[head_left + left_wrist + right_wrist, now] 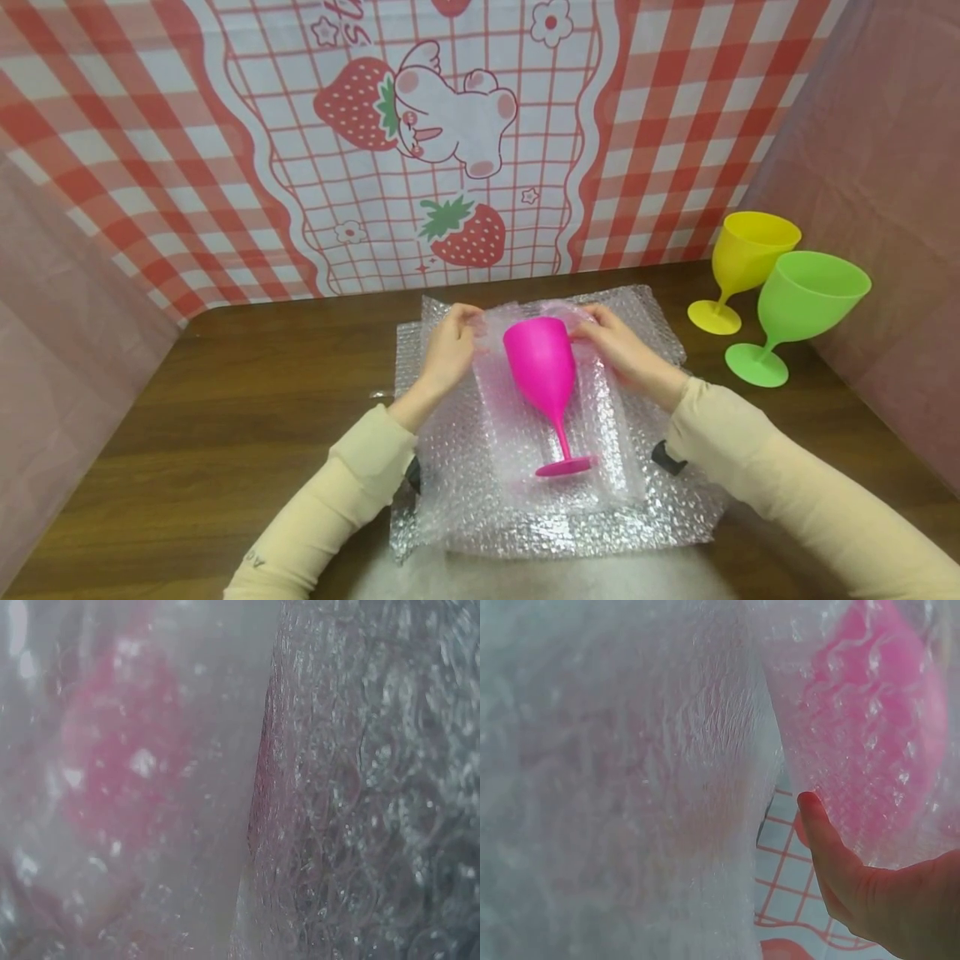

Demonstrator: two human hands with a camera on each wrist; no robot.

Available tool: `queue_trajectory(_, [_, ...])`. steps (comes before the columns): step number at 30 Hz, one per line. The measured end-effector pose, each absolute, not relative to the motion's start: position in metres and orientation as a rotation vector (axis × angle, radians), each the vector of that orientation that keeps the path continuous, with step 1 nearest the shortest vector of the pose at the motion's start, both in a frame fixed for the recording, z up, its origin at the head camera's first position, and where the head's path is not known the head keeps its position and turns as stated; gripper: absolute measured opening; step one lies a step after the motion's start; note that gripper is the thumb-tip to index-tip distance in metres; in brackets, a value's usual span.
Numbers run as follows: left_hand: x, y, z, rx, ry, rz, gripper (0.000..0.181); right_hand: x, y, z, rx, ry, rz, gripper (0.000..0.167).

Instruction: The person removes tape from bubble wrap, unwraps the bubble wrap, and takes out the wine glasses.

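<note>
A bright pink goblet (542,358) lies on a pinkish sheet of bubble wrap (615,450), its rim away from me and its foot toward me. At the wrap's far left edge, my left hand (448,354) pinches the film. My right hand (618,346) grips the far right part, its thumb close to the goblet's rim. Through the film, the right wrist view shows the pink bowl (885,712) beside my right hand (870,892). Only a blurred pink patch (124,750) shows in the left wrist view; that hand's fingers are not visible there.
Larger clear bubble wrap sheets (465,508) lie beneath on the dark wooden table (247,433). A yellow goblet (750,250) and a green goblet (806,300) stand upright at the right. A strawberry-print cloth (660,150) hangs behind the table.
</note>
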State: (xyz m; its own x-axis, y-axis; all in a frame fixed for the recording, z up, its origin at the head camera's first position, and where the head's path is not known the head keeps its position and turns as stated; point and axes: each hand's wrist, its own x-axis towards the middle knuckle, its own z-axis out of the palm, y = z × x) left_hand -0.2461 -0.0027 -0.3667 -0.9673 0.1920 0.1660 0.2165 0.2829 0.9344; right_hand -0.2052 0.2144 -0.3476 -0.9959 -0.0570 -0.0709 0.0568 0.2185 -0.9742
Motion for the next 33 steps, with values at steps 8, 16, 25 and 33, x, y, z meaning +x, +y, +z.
queue_trajectory(8, [-0.246,-0.005,-0.368,-0.378,-2.432,-1.916,0.032,-0.206,0.22,-0.348,0.048,2.359,-1.934,0.033])
queue_trajectory(16, [-0.246,-0.008,-0.369,-0.308,-2.474,-1.807,0.025,-0.206,0.226,-0.35,0.088,2.211,-2.06,0.019])
queue_trajectory(25, [-0.246,-0.011,-0.368,-0.261,-2.459,-1.88,0.025,-0.207,0.233,-0.352,0.054,1.973,-2.24,0.015])
queue_trajectory(33, [-0.247,-0.013,-0.37,-0.231,-2.389,-2.017,0.025,-0.209,0.238,-0.354,0.037,1.923,-2.25,0.024])
